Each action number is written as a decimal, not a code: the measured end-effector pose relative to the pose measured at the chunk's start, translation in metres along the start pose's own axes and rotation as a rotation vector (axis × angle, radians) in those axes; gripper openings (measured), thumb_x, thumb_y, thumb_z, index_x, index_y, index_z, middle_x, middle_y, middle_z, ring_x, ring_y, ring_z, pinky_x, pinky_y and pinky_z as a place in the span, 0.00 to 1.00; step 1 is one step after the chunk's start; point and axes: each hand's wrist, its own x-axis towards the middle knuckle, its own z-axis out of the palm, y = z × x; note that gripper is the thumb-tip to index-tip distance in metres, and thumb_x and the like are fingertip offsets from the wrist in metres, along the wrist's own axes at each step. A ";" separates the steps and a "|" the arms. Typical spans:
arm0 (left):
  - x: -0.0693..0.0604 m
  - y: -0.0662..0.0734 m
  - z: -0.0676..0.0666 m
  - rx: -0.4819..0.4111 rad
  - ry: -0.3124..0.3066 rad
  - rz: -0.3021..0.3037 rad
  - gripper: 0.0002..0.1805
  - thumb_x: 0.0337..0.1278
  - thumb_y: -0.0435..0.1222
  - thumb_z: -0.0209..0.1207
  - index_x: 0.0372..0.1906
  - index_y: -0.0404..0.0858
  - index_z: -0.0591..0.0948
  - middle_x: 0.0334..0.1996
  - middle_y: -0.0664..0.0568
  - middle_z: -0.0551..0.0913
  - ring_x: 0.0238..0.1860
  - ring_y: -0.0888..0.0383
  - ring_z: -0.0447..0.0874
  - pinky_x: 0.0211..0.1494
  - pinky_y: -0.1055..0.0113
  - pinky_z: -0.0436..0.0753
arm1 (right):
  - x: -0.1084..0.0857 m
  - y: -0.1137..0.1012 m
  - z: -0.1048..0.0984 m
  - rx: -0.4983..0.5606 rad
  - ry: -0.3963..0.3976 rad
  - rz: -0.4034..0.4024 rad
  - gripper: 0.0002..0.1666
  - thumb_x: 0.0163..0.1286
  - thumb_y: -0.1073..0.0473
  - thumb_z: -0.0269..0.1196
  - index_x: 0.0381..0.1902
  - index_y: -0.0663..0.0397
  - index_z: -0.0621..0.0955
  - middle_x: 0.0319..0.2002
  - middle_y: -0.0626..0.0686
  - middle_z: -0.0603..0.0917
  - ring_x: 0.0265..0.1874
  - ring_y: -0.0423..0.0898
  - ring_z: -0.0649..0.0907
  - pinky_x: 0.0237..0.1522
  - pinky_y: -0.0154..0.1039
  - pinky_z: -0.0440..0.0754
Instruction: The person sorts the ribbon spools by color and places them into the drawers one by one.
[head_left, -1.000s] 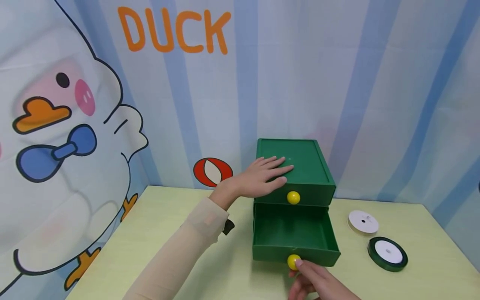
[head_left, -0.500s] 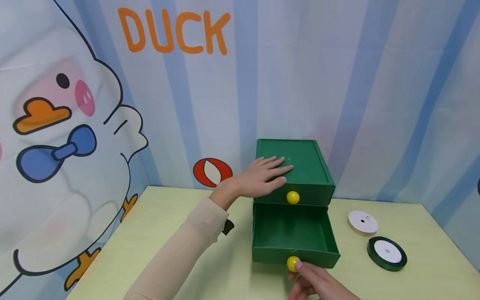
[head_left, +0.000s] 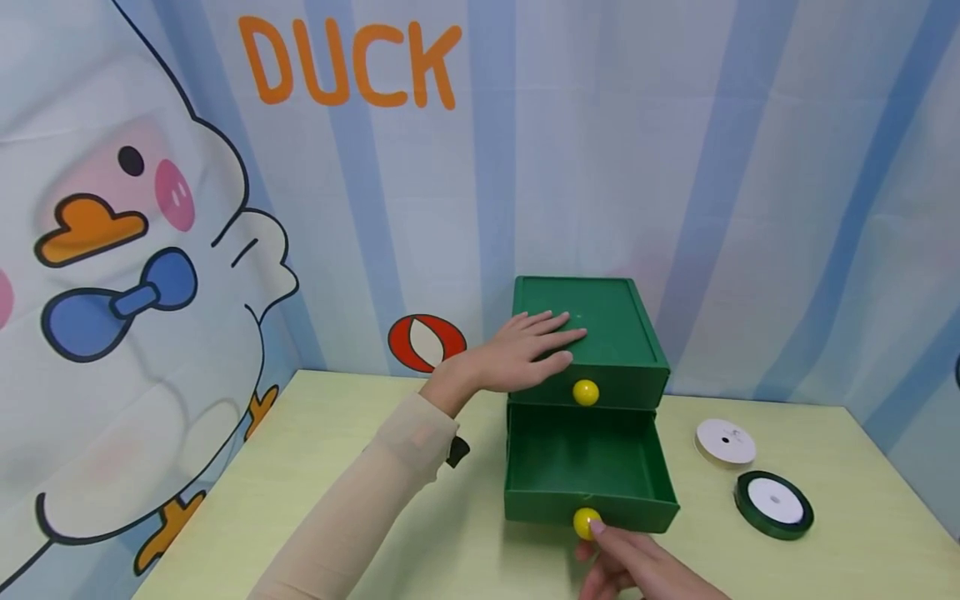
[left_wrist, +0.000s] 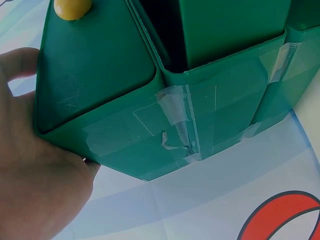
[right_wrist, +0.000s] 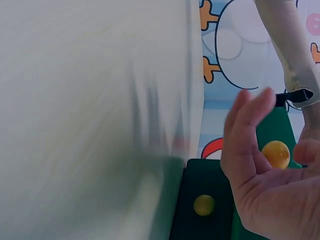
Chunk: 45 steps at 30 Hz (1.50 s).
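A green drawer cabinet (head_left: pixel 600 312) stands against the backdrop. My left hand (head_left: pixel 521 357) lies flat on its top, fingers spread; in the left wrist view the same hand (left_wrist: pixel 45 175) is at the cabinet's end. Below the shut top drawer with its yellow knob (head_left: pixel 586 392), a lower drawer (head_left: pixel 592 510) is pulled out, its inside bare. My right hand (head_left: pixel 637 567) pinches that drawer's yellow knob (head_left: pixel 585 524), thumb on its right side; the other fingers are partly hidden. The right wrist view shows this hand (right_wrist: pixel 270 192) around the knob (right_wrist: pixel 276 153).
Two ribbon spools lie right of the cabinet on the pale yellow table (head_left: pixel 360 433): a white one (head_left: pixel 725 442) and a dark green one (head_left: pixel 774 505). Another yellow knob (right_wrist: pixel 204 205) shows in the right wrist view. Clear tape (left_wrist: pixel 175 115) covers the cabinet's side.
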 end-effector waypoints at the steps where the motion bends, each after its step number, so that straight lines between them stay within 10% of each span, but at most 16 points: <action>1: 0.000 0.000 0.000 0.001 0.001 -0.001 0.32 0.87 0.50 0.42 0.86 0.47 0.59 0.87 0.47 0.48 0.88 0.46 0.38 0.88 0.48 0.34 | 0.001 0.002 -0.001 -0.017 -0.003 0.007 0.40 0.87 0.34 0.42 0.57 0.68 0.78 0.39 0.55 0.88 0.38 0.50 0.84 0.46 0.43 0.84; 11: 0.001 -0.002 0.001 0.003 0.010 -0.002 0.32 0.86 0.51 0.42 0.86 0.48 0.59 0.87 0.48 0.49 0.88 0.47 0.39 0.88 0.48 0.35 | -0.021 -0.023 -0.006 -0.287 -0.031 -0.065 0.31 0.89 0.44 0.45 0.52 0.67 0.82 0.41 0.54 0.86 0.39 0.51 0.82 0.46 0.45 0.82; 31: 0.002 -0.003 0.002 0.001 0.023 0.006 0.32 0.86 0.51 0.43 0.86 0.48 0.60 0.87 0.48 0.49 0.88 0.47 0.39 0.88 0.49 0.36 | -0.064 -0.041 -0.074 -0.216 -0.023 -0.175 0.24 0.91 0.53 0.43 0.59 0.68 0.77 0.48 0.58 0.87 0.42 0.55 0.87 0.37 0.45 0.89; 40: 0.002 -0.005 0.003 0.007 0.024 0.003 0.32 0.86 0.51 0.43 0.86 0.48 0.60 0.87 0.49 0.49 0.88 0.47 0.39 0.88 0.50 0.37 | -0.075 -0.042 -0.095 -0.403 0.243 -0.281 0.19 0.90 0.58 0.47 0.60 0.68 0.77 0.43 0.49 0.87 0.36 0.47 0.85 0.30 0.40 0.84; 45: 0.002 -0.004 0.002 0.010 0.026 0.003 0.32 0.86 0.51 0.43 0.86 0.48 0.60 0.87 0.49 0.49 0.88 0.47 0.39 0.88 0.50 0.37 | -0.074 -0.046 -0.100 -0.636 0.535 -0.174 0.21 0.86 0.48 0.56 0.57 0.60 0.81 0.44 0.49 0.87 0.36 0.41 0.84 0.32 0.37 0.84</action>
